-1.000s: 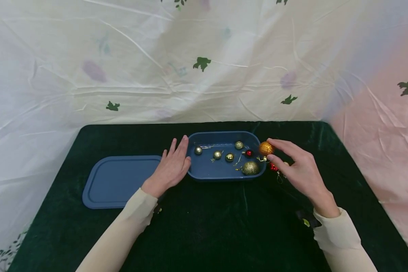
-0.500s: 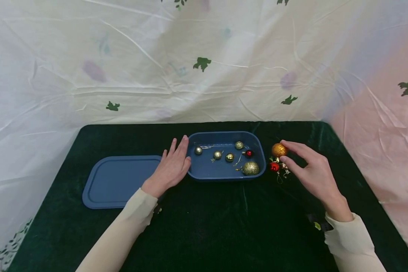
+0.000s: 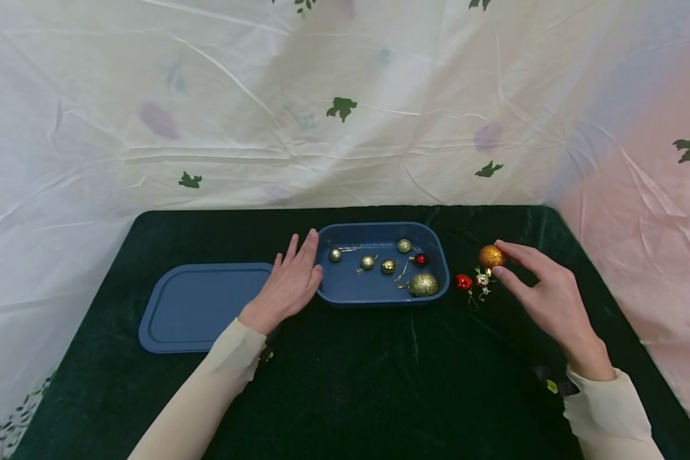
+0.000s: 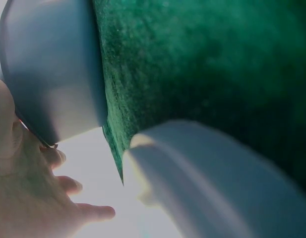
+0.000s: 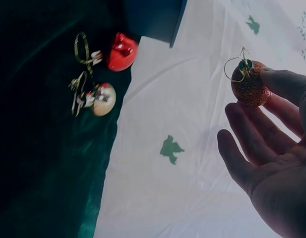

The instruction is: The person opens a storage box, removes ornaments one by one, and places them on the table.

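Tabletop (image 3: 345,396), orange bauble (image 3: 491,256) in right hand (image 3: 556,305)

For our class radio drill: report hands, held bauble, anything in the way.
Right hand pinching orange bauble. Left hand at blue box. Red bauble lying beside it; no obstruction seen.

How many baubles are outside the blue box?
3: the orange bauble held by the right hand, plus the red bauble and the pale gold bauble lying on the green cloth, just right of the blue box.
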The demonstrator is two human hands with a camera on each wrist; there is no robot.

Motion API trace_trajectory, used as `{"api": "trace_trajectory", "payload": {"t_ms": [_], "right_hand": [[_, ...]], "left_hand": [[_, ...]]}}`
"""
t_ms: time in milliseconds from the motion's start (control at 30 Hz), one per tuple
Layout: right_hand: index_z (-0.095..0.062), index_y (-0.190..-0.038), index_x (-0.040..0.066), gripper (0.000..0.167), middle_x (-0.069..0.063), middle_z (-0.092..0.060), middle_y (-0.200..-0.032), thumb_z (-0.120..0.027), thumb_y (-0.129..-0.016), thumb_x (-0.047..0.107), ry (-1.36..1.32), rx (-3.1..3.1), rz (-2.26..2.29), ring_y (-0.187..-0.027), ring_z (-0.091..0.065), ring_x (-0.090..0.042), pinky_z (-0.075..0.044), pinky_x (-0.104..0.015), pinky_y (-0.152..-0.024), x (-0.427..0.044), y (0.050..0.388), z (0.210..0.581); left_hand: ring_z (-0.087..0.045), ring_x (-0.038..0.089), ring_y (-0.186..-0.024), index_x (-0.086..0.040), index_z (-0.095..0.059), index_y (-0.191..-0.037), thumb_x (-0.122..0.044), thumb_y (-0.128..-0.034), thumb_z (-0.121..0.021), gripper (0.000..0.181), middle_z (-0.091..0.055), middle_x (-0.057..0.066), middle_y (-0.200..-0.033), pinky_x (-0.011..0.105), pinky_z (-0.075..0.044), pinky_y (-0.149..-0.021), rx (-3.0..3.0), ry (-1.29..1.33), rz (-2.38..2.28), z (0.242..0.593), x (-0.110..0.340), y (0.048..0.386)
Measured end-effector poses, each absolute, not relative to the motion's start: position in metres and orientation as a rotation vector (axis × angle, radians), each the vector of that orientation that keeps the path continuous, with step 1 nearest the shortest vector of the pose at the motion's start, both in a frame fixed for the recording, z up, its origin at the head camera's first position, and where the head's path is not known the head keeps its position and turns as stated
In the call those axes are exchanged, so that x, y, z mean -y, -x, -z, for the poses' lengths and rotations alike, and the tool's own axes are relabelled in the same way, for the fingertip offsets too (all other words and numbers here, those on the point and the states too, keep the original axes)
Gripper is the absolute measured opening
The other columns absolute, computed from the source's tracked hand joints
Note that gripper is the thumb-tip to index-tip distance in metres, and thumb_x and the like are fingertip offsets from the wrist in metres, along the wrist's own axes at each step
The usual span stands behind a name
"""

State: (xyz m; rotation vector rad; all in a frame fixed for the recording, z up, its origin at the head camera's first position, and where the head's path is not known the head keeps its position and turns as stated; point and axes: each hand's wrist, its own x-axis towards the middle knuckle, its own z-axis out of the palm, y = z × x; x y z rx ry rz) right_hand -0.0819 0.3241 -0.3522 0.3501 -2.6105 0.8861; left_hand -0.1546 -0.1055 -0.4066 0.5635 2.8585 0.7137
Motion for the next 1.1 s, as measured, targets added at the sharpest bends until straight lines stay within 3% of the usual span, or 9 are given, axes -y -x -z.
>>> {"api": "trace_trajectory", "payload": {"t_ms": [200, 700, 800, 833, 933, 1000, 1100], "right_hand": [[-0.065, -0.142, 0.016, 0.045, -0.012, -0.066, -0.136, -0.074, -0.098, 0.016, -0.331, 2.629, -0.854, -0.112, -0.058, -0.017, -0.028, 0.001, -0.093, -0.335, 0.081, 0.358], [-0.064, -0.141, 0.008, 0.043, -0.021, -0.065, -0.135, -0.071, -0.1, 0.021, -0.277, 2.753, -0.785, -0.108, -0.064, -0.035, -0.031, -0.002, -0.085, -0.368, 0.089, 0.375], [-0.063, -0.141, 0.006, 0.043, -0.023, -0.064, -0.135, -0.068, -0.102, 0.022, -0.298, 2.799, -0.769, -0.111, -0.064, -0.039, -0.047, -0.019, -0.092, -0.375, 0.094, 0.379], [-0.062, -0.142, 0.006, 0.043, -0.024, -0.064, -0.136, -0.068, -0.102, 0.022, -0.305, 2.812, -0.771, -0.111, -0.064, -0.04, -0.051, -0.029, -0.094, -0.376, 0.095, 0.38], [-0.062, -0.142, 0.004, 0.043, -0.024, -0.063, -0.135, -0.067, -0.103, 0.022, -0.336, 2.842, -0.762, -0.112, -0.064, -0.041, -0.051, -0.052, -0.088, -0.38, 0.098, 0.384], [-0.062, -0.141, 0.003, 0.043, -0.024, -0.064, -0.134, -0.067, -0.103, 0.021, -0.354, 2.854, -0.764, -0.111, -0.065, -0.041, -0.051, -0.052, -0.088, -0.383, 0.1, 0.388], [-0.062, -0.14, 0.001, 0.042, -0.025, -0.065, -0.132, -0.067, -0.103, 0.019, -0.379, 2.873, -0.767, -0.11, -0.064, -0.042, -0.05, -0.061, -0.088, -0.385, 0.102, 0.394]], "left_hand": [[0.002, 0.035, -0.159, -0.011, -0.001, -0.167, -0.031, -0.1111, -0.034, 0.068, 0.001, 0.004, -0.174, 0.068, -0.009, -0.121, -2.853, -0.561, -0.717, 0.407, 0.105, 0.154], [0.004, 0.035, -0.159, -0.012, 0.001, -0.167, -0.031, -0.1106, -0.034, 0.07, 0.002, 0.003, -0.174, 0.069, -0.008, -0.12, -2.854, -0.571, -0.722, 0.407, 0.105, 0.156], [0.004, 0.035, -0.159, -0.012, 0.001, -0.167, -0.032, -0.1106, -0.034, 0.069, 0.002, 0.002, -0.174, 0.069, -0.009, -0.121, -2.858, -0.571, -0.722, 0.408, 0.106, 0.156], [0.004, 0.034, -0.159, -0.012, 0.001, -0.167, -0.032, -0.1107, -0.033, 0.069, 0.002, 0.002, -0.174, 0.069, -0.009, -0.121, -2.857, -0.57, -0.72, 0.408, 0.106, 0.156], [0.004, 0.034, -0.159, -0.012, 0.001, -0.167, -0.032, -0.1108, -0.033, 0.069, 0.002, 0.002, -0.174, 0.069, -0.009, -0.121, -2.854, -0.568, -0.717, 0.407, 0.106, 0.157], [0.004, 0.035, -0.159, -0.012, 0.001, -0.167, -0.031, -0.1108, -0.033, 0.069, 0.002, 0.002, -0.174, 0.07, -0.008, -0.12, -2.849, -0.569, -0.713, 0.407, 0.106, 0.157], [0.005, 0.035, -0.159, -0.012, 0.001, -0.167, -0.031, -0.1109, -0.034, 0.069, 0.003, 0.002, -0.174, 0.07, -0.008, -0.12, -2.843, -0.559, -0.709, 0.407, 0.105, 0.156]]}}
